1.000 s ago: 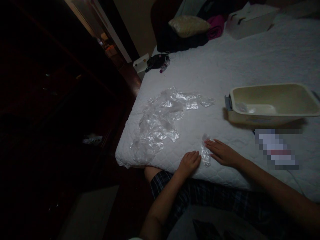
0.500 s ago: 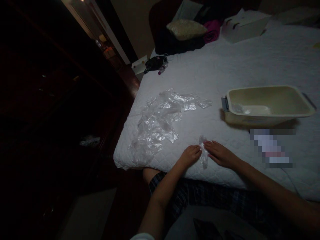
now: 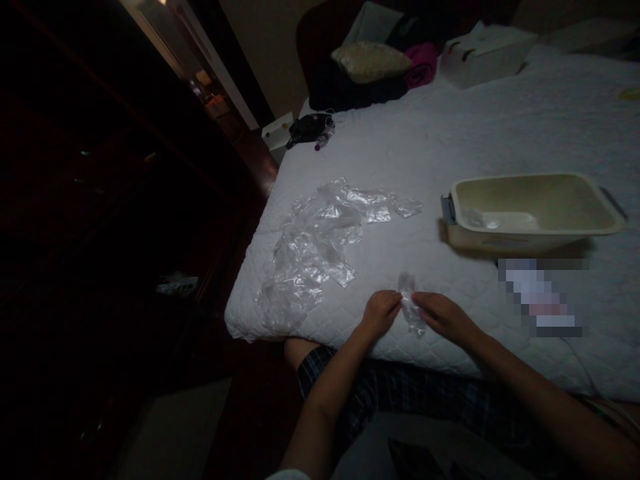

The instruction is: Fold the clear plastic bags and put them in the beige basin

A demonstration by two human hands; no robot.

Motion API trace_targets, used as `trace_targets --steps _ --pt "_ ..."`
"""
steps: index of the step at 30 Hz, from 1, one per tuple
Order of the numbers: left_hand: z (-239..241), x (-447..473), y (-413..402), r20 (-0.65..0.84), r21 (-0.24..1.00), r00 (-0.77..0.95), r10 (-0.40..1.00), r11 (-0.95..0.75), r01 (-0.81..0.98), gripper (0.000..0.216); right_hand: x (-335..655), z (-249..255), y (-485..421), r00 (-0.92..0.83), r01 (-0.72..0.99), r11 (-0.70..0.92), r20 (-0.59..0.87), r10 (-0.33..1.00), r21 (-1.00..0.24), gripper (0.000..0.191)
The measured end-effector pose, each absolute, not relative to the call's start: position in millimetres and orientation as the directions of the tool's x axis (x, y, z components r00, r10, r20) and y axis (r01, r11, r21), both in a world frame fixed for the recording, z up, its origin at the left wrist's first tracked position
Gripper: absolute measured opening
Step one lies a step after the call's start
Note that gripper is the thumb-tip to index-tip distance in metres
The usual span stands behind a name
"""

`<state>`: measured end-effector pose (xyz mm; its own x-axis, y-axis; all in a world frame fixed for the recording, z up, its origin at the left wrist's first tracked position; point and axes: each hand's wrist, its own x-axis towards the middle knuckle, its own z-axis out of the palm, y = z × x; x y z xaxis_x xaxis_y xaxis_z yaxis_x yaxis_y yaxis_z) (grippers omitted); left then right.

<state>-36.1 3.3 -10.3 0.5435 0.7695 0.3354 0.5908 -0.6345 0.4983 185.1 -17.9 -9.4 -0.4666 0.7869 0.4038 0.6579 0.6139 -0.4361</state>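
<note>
A narrow folded strip of clear plastic bag (image 3: 412, 313) lies on the bed's near edge between my two hands. My left hand (image 3: 383, 311) pinches its left side, fingers pressed together. On the opposite side, my right hand (image 3: 443, 315) grips the strip with thumb and fingertips. Left of my hands, a spread of crumpled clear plastic bags (image 3: 315, 247) covers part of the white quilted bedding (image 3: 390, 253). How many bags are in that spread I cannot tell.
A cream plastic bin (image 3: 530, 233) with grey handles stands to the right, some clear plastic inside. Nearer lies a blurred-out flat item (image 3: 540, 297). A white box (image 3: 487, 57), a pillow (image 3: 373, 61) and a dark bag (image 3: 310, 127) sit farther back.
My fingers, flatter on the plastic strip before, have closed into a pinch on both sides. The strip's lower end has shifted right and looks wider.
</note>
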Motion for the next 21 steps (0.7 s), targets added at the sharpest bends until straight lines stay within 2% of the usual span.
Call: trace_targets --steps 4,10,14,21 --pt "-9 -35 6 0.263 0.609 0.476 0.839 -0.527 0.593 0.022 183 -14 -18 -0.430 0.677 0.567 0.374 0.822 -0.468 0.030" --pt "-5 -29 7 0.186 0.673 0.438 0.880 -0.439 0.595 0.019 179 -19 -18 -0.331 0.668 0.467 0.330 0.884 -0.580 0.031" --pt "0 -23 6 0.170 0.686 0.383 0.908 -0.388 0.615 0.022 171 -15 -18 -0.214 0.691 0.304 0.216 0.953 -0.655 0.025" --pt "8 -12 5 0.157 0.658 0.284 0.946 -0.315 0.684 0.030 161 -8 -13 -0.041 0.649 0.117 0.119 0.992 -0.752 0.031"
